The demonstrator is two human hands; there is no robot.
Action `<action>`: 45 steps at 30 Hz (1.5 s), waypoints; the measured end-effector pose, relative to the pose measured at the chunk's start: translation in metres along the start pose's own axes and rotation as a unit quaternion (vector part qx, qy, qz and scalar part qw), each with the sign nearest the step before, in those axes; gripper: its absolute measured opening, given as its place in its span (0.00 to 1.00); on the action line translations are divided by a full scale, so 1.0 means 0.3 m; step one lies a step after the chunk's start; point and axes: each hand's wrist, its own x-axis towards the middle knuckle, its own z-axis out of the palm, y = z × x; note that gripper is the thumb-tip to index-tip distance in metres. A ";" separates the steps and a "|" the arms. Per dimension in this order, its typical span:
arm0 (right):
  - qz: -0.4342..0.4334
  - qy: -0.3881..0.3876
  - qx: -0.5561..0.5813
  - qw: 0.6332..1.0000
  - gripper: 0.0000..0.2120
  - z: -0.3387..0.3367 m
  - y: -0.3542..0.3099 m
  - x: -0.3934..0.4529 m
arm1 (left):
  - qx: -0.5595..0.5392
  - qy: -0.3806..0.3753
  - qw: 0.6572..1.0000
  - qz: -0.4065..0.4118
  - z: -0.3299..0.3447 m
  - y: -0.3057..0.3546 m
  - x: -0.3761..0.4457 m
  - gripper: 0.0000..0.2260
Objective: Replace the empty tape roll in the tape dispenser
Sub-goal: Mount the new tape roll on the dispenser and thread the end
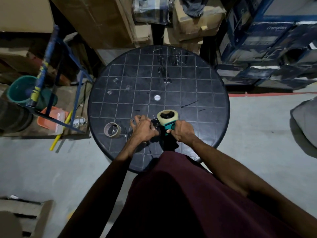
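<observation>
A teal and black tape dispenser (169, 126) stands near the front of the round black table (197, 86). A full pale tape roll (167, 116) sits on its hub. My right hand (182, 131) grips the teal handle. My left hand (143, 128) is closed on the black front end of the dispenser, fingers curled there; what they pinch is hidden. The empty brown cardboard roll (112, 130) lies flat on the table, left of my left hand and apart from it.
Scraps of clear tape (164, 69) stick to the far half of the table. Cardboard boxes (106, 19) and blue cartons (267, 45) crowd behind it. A blue metal frame (56, 86), green bucket (20, 90), orange tray (49, 117) and yellow stick (60, 134) stand at the left.
</observation>
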 end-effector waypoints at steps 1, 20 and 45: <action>0.018 -0.010 0.020 1.000 0.27 -0.002 -0.001 0.004 | -0.009 -0.012 1.000 0.001 -0.003 0.000 0.003 0.11; 0.153 -0.098 0.258 0.949 0.20 0.028 -0.006 0.015 | -0.272 0.066 0.960 -0.011 0.035 0.014 -0.013 0.07; 0.191 -0.137 0.323 0.917 0.22 0.012 0.008 -0.026 | -0.312 0.046 0.945 -0.088 0.005 0.026 0.023 0.07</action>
